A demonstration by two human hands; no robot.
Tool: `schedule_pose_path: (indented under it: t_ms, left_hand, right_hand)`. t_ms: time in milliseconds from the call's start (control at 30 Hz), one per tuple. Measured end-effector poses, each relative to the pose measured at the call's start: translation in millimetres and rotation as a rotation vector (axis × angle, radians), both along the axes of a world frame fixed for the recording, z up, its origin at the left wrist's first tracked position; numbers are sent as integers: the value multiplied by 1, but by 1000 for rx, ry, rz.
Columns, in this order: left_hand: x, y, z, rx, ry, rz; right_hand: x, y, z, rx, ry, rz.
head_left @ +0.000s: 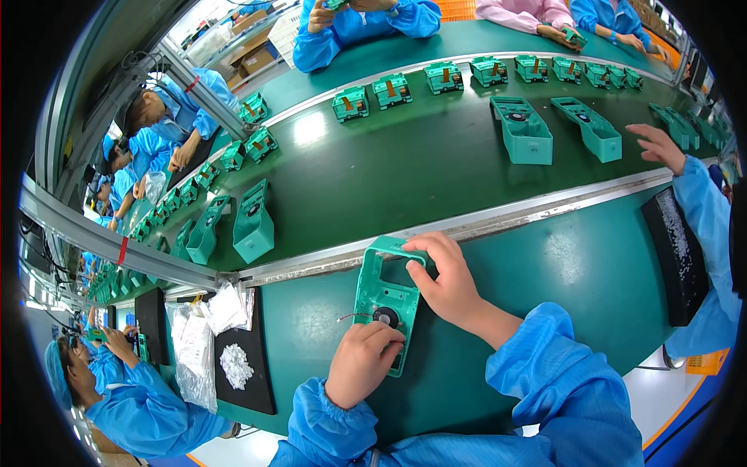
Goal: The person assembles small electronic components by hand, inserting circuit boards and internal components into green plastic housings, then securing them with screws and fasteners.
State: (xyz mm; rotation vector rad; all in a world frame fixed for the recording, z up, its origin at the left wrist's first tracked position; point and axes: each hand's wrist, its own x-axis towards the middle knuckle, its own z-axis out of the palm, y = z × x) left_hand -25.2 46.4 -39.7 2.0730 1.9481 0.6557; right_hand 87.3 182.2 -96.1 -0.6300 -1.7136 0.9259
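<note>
A green plastic housing (398,297) lies on the bench in front of me, its hollow side up. Inside its lower half sits a small round black speaker (386,314), with thin wires (343,317) reaching past the left edge. My right hand (450,285) grips the housing's upper right edge, thumb and fingers bent around it. Just below the speaker, my left hand (364,363) is closed, fingertips pressed together inside the housing's lower end. Whatever those fingertips pinch is hidden.
Beyond a metal rail (467,226), a green conveyor belt (373,183) carries green housings (529,140) and a row of small green assemblies (391,91). A black mat (261,373) at left bears white pieces (236,366) beside plastic bags (193,346). A black tray (685,288) stands right. Co-workers surround the line.
</note>
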Motion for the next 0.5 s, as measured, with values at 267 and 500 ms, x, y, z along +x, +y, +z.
schedule_pose_path:
  t_ms: [267,500]
  left_hand:
    - [-1,2,-2,-51,-144,79]
    - [2,4,0,-12,-44,42]
  right_hand:
    - [-2,1,-2,14,-4,-4]
    - [-2,2,-3,11,-3,10]
